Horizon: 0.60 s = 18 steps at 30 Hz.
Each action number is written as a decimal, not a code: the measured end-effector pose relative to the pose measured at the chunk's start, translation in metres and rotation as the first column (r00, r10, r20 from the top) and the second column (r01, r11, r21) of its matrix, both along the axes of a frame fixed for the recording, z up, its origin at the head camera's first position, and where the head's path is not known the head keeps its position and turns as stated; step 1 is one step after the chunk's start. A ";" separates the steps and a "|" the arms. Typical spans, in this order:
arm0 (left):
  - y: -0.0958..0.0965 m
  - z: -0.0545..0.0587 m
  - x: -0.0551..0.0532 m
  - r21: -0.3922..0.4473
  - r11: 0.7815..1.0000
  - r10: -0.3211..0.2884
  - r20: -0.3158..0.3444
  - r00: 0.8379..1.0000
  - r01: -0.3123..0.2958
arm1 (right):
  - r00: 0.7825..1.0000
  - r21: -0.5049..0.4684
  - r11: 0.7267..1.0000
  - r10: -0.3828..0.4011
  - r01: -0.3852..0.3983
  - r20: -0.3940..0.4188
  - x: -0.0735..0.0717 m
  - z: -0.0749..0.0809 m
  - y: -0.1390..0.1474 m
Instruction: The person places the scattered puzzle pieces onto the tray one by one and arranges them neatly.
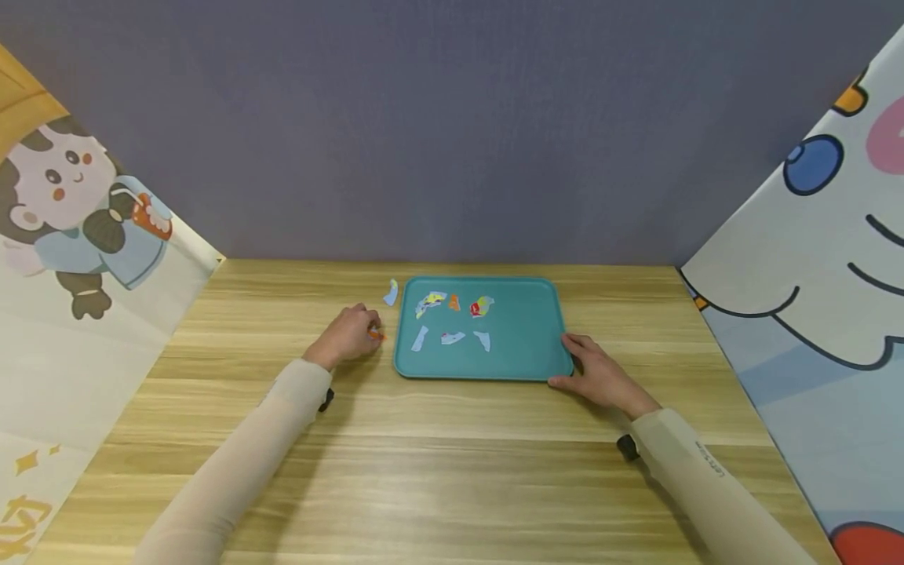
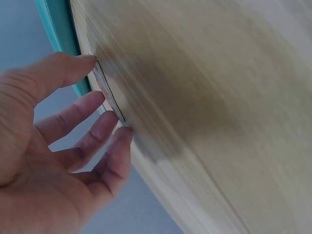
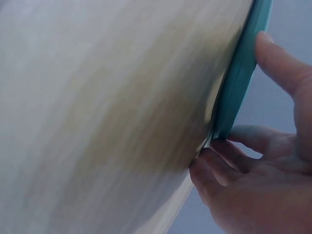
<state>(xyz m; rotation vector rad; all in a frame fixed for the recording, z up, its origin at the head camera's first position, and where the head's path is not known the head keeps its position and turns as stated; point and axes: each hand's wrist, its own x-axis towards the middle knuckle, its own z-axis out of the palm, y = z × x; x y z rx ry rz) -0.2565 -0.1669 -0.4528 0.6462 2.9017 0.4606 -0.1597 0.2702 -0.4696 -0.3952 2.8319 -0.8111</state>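
Observation:
Near the left side of the teal tray (image 1: 523, 329), my left hand (image 1: 348, 336) pinches a thin, irregular printed piece (image 2: 109, 92) between thumb and fingertips, low over the wooden table; its orange part shows in the head view. My right hand (image 1: 596, 373) holds the tray's front right corner, thumb and fingers against the rim (image 3: 239, 83). On the tray lie several flat irregular pieces: a yellow-and-white one (image 1: 432, 299), an orange one (image 1: 454, 302), a red-and-green one (image 1: 481, 306) and pale ones in a front row, such as a narrow strip (image 1: 420, 339).
Left of the tray's back corner, another pale blue and yellow piece (image 1: 391, 293) lies on the wooden table (image 1: 438, 463). A grey partition (image 1: 452, 133) rises behind the table. Panels with cartoon prints stand at the left and right sides.

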 end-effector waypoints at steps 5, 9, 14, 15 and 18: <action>0.000 0.000 -0.001 -0.005 1.000 -0.005 0.006 1.000 0.005 | 1.000 -0.004 1.000 0.003 -0.003 -0.001 0.001 0.000 0.001; -0.001 0.000 -0.001 0.009 1.000 -0.001 0.018 1.000 0.001 | 1.000 -0.005 1.000 0.002 -0.002 0.003 0.000 0.000 0.001; -0.003 -0.001 -0.001 0.072 0.997 0.021 0.006 1.000 -0.022 | 1.000 0.001 1.000 0.008 -0.008 0.006 0.000 -0.002 0.002; -0.004 -0.001 -0.001 0.082 0.996 0.018 0.002 1.000 -0.018 | 1.000 0.000 1.000 0.007 -0.007 0.006 -0.001 -0.002 0.002; -0.004 -0.002 -0.001 0.077 0.997 0.031 -0.013 0.999 -0.030 | 1.000 -0.001 1.000 0.007 -0.007 0.002 -0.001 -0.003 0.003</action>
